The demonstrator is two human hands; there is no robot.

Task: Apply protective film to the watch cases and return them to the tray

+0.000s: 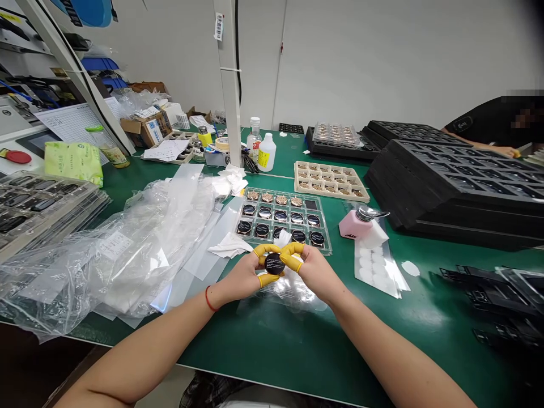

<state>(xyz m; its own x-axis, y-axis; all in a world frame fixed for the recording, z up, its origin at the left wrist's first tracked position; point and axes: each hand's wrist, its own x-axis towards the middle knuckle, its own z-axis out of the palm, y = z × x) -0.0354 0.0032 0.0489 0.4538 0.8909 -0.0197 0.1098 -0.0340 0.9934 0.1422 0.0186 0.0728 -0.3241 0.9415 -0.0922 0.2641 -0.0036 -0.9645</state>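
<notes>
A round black watch face (274,264) with small white print is gripped by its rim in my left hand (242,276), between yellow-cotted thumb and fingers. My right hand (317,272), also in yellow finger cots, is closed at the upper right edge of the watch face. A white wipe (282,239) sticks up at its fingertips and appears pinched there; the fingers partly hide it. Just beyond lies a clear plastic tray (325,233) of watch faces, mostly black, with a back row of gold-coloured ones. Under my hands is a clear plastic bag (293,292).
Crumpled plastic bags (140,243) and a white cloth (229,246) lie left. A pink pump bottle (356,224) stands right, near a beige tray (331,180) and stacked black foam trays (446,209). A metal post (232,90) rises behind. At far right, a person's arm (476,141) rests.
</notes>
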